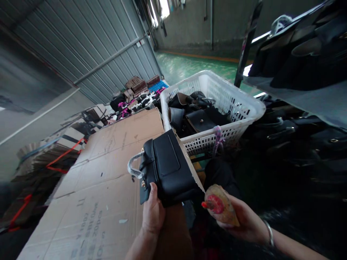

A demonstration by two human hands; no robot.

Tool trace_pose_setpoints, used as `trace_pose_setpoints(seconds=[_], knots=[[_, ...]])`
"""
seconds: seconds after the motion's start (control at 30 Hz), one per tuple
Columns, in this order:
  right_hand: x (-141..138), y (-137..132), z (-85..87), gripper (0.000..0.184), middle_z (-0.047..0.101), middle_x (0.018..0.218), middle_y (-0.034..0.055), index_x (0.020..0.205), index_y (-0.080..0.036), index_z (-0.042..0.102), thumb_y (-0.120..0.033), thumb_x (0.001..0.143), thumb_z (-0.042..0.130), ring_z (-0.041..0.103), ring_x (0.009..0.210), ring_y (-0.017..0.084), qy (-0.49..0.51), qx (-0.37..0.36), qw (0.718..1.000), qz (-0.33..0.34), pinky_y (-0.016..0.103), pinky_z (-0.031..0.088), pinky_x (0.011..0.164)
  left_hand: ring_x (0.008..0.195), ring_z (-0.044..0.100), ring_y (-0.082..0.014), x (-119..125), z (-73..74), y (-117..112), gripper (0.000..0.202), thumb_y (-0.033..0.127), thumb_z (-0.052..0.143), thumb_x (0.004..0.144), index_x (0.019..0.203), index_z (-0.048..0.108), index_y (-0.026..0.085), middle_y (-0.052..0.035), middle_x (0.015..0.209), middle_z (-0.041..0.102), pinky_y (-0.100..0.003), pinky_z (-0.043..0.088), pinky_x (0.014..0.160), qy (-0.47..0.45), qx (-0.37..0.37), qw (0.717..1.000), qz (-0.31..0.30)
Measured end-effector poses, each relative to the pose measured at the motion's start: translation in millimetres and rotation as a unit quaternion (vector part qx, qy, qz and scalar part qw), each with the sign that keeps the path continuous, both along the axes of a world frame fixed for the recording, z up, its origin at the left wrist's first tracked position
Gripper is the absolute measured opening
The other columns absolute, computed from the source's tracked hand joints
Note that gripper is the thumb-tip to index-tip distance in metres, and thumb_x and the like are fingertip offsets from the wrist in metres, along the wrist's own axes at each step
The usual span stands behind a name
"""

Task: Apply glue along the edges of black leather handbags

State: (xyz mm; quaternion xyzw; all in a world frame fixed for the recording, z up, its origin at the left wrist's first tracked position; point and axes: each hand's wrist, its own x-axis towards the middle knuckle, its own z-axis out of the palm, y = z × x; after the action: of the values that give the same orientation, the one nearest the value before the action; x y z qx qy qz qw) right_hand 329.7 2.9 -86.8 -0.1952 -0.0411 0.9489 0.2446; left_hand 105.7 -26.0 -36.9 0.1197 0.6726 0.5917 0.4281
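Observation:
My left hand (pixel 153 211) grips the lower end of a black handbag (pixel 166 168), thumb on its front face. The bag is held over the edge of a flattened cardboard sheet (pixel 108 173), and its handle, wrapped in clear plastic, sticks out to the left. My right hand (pixel 241 216) is closed round a brownish wad with a red tip (pixel 219 204), just right of the bag's bottom corner. A metal bangle sits on that wrist.
A white plastic basket (pixel 244 104) behind the handbag holds several black bags. More black bags fill shelves at right (pixel 298 54). Boxes and stacked cardboard lie at left by a corrugated metal wall (pixel 89 43). Green floor stretches beyond.

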Motion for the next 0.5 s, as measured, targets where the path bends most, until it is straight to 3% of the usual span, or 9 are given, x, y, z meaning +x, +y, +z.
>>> trace_pose_setpoints(seconds=[0.1, 0.2, 0.3, 0.37, 0.43, 0.5], knots=[[-13, 1, 9.4, 0.033, 0.072, 0.079, 0.0044, 0.088, -0.024, 0.073, -0.051, 0.068, 0.076, 0.058, 0.058, 0.01, 0.007, -0.001, 0.999, -0.038, 0.016, 0.031, 0.042, 0.117, 0.057, -0.0167, 14, 3.9, -5, 0.023, 0.042, 0.057, 0.087, 0.094, 0.069, 0.024, -0.0043, 0.102, 0.07, -0.026, 0.042, 0.099, -0.108, 0.044, 0.993, 0.035], [-22, 4, 11.0, 0.031, 0.073, 0.084, 0.0038, 0.09, -0.025, 0.073, -0.045, 0.067, 0.078, 0.061, 0.063, 0.012, -0.021, -0.012, 0.997, -0.079, 0.016, 0.032, 0.042, 0.093, 0.064, -0.0153, 21, 10.3, -21, 0.016, 0.038, 0.075, 0.073, 0.074, 0.069, 0.023, -0.0023, 0.084, 0.069, -0.022, 0.05, 0.085, -0.137, 0.041, 0.989, 0.024], [-26, 6, 8.4, 0.028, 0.073, 0.084, 0.0034, 0.09, -0.025, 0.072, -0.042, 0.068, 0.078, 0.06, 0.061, 0.012, -0.037, -0.023, 0.994, -0.103, 0.016, 0.03, 0.041, 0.083, 0.063, -0.015, 9, 25.1, -46, 0.022, 0.037, 0.083, 0.062, 0.076, 0.073, 0.023, -0.0016, 0.083, 0.068, -0.023, 0.051, 0.081, -0.084, 0.011, 0.994, -0.074], [-26, 7, 7.4, 0.029, 0.073, 0.081, 0.0037, 0.089, -0.024, 0.071, -0.042, 0.067, 0.078, 0.059, 0.06, 0.011, -0.04, -0.023, 0.993, -0.104, 0.017, 0.03, 0.041, 0.091, 0.064, -0.0201, -12, 41.0, -57, 0.032, 0.042, 0.081, 0.063, 0.087, 0.076, 0.022, -0.0069, 0.094, 0.071, -0.029, 0.049, 0.089, 0.017, -0.069, 0.982, -0.174], [-25, 8, 7.5, 0.03, 0.072, 0.08, 0.0035, 0.088, -0.022, 0.071, -0.041, 0.066, 0.08, 0.058, 0.059, 0.011, -0.042, -0.023, 0.994, -0.1, 0.017, 0.032, 0.042, 0.076, 0.065, -0.022, -42, 59.1, -56, 0.033, 0.048, 0.08, 0.063, 0.07, 0.076, 0.016, -0.0115, 0.076, 0.071, -0.028, 0.052, 0.071, 0.13, -0.168, 0.947, -0.24], [-25, 10, 8.8, 0.032, 0.072, 0.08, 0.0037, 0.088, -0.022, 0.07, -0.042, 0.066, 0.08, 0.059, 0.059, 0.012, -0.041, -0.023, 0.994, -0.096, 0.018, 0.034, 0.043, 0.069, 0.064, -0.0183, -71, 75.2, -41, 0.028, 0.042, 0.076, 0.069, 0.066, 0.073, 0.014, -0.0097, 0.07, 0.07, -0.025, 0.052, 0.067, 0.165, -0.102, 0.975, -0.11]])
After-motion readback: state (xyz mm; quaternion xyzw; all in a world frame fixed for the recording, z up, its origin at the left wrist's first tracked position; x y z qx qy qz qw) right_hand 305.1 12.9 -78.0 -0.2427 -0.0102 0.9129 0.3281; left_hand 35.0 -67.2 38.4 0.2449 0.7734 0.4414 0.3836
